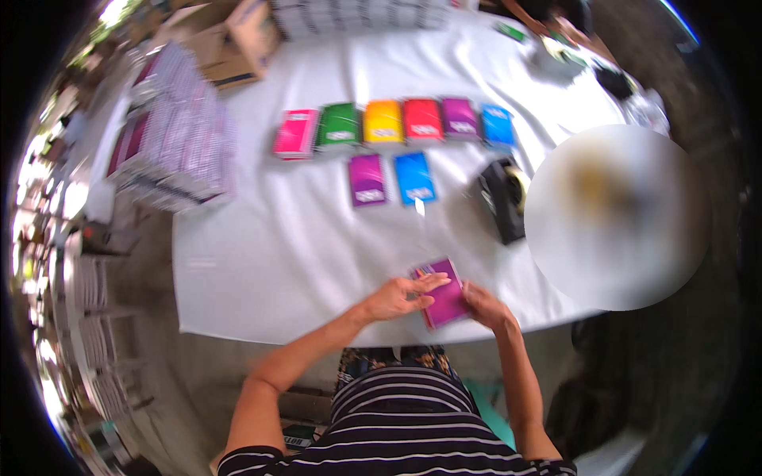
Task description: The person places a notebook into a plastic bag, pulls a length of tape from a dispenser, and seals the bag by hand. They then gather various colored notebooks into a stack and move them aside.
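Observation:
At the front edge of the table I have a purple notebook (449, 303), tilted a little, with a multicoloured strip along its left side. My right hand (486, 307) grips its right edge, thumb on the cover. Stretched fingers of my left hand (397, 297) lie over the upper left of the cover. Beyond my hands are a single purple notebook (367, 180) and a blue one (414, 178). Behind them runs a row of notebook piles: pink (296, 133), green (339, 125), yellow (383, 121), red (422, 119), purple (459, 117) and blue (498, 125).
A black tape dispenser (502, 202) stands right of the notebooks. Tall stacks of notebooks (178, 131) rise at the left, near an open cardboard box (238, 47). White cloth covers the table (262, 262). A blurred round patch hides the right side. Another person's arm (528, 16) shows far right.

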`<state>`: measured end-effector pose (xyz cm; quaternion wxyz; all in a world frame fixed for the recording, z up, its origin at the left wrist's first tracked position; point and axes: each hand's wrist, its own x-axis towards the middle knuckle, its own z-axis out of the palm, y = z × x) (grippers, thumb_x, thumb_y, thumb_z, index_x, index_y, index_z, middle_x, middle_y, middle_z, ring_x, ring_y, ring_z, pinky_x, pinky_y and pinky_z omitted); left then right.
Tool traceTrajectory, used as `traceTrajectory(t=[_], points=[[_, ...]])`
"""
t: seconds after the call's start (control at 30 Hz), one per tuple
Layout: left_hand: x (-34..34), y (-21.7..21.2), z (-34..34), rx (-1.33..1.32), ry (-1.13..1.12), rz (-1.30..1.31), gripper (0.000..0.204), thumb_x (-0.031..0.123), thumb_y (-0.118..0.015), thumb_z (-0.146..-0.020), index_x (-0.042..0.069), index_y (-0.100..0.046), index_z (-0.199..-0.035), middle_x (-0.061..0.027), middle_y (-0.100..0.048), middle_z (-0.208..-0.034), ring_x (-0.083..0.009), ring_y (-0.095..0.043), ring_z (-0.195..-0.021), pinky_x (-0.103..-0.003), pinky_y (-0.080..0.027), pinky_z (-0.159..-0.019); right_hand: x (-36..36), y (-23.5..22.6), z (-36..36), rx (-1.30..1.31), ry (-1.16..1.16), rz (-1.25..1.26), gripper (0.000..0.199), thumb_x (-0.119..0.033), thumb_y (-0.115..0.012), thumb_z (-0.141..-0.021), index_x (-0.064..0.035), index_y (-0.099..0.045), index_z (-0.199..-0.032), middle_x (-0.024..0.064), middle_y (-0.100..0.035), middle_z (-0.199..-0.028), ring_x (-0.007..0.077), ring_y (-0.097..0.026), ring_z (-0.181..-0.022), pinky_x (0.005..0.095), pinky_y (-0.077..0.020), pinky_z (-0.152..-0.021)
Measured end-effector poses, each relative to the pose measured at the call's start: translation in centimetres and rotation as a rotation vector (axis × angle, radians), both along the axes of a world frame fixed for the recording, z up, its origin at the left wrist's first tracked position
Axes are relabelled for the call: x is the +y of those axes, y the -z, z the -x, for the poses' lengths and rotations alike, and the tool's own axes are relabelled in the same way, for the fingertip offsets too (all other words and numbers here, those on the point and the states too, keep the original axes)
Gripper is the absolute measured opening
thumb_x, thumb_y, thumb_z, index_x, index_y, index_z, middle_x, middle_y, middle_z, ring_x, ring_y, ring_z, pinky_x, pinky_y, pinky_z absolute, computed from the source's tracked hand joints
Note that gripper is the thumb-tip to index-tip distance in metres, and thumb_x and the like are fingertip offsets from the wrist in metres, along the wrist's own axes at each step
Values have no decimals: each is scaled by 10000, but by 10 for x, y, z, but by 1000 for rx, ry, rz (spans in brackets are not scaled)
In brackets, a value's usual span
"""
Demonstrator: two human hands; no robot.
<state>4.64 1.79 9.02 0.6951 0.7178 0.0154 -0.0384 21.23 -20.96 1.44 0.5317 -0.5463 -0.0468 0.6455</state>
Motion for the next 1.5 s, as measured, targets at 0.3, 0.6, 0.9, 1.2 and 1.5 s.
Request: traceTrajectory(t=[0.3,0.6,0.9,1.2,1.5], points=[[72,79,96,275,-452,-1077,568,274,-600,-911,191,-404,-1437,-100,-255,-1550,-474,-122,-1420,-631,-215,-1094,191,-110,33,11,74,-200,560,-74,-663,-854,25,-441,-1358,87,-614,-1135,178,-590,-1086,299,-500,-904],[230,6,211,-253,-1605,-1106,564,129,-614,-907,44,-409,-1425,-198,-274,-1532,-434,-130,-1437,-534,-146,-1148,507,-290,156,-21,-93,-672,617,-349,-737,-823,53,-497,-1225,109,-598,-1158,182,-529,-1131,320,-410,-944],[481,-181,287,-280,-1506,-875,454,343,-457,-1010,26,-531,-1326,-126,-491,-1394,-179,-451,-1275,-337,-222,-1136,621,-257,240,-1104,33,-767,507,-375,-690,-877,52,-542,-1107,169,-552,-1081,225,-549,-984,349,-516,-739],[446,-176,279,-145,-1895,-1229,492,378,-418,-1009,61,-469,-1382,-151,-506,-1364,-258,-532,-1184,-360,-393,-984,465,-165,110,-1368,-14,-842,186,-47,-672,-830,1,-597,-994,153,-552,-1070,327,-547,-978,394,-468,-838],[249,-53,112,-374,-1520,-699,498,131,-531,-967,-13,-382,-1420,-144,-353,-1504,-224,-342,-1388,-351,-250,-1139,302,-10,-194,-2267,208,-55,310,107,-529,-710,28,-658,-981,162,-633,-1018,361,-601,-957,412,-487,-857]])
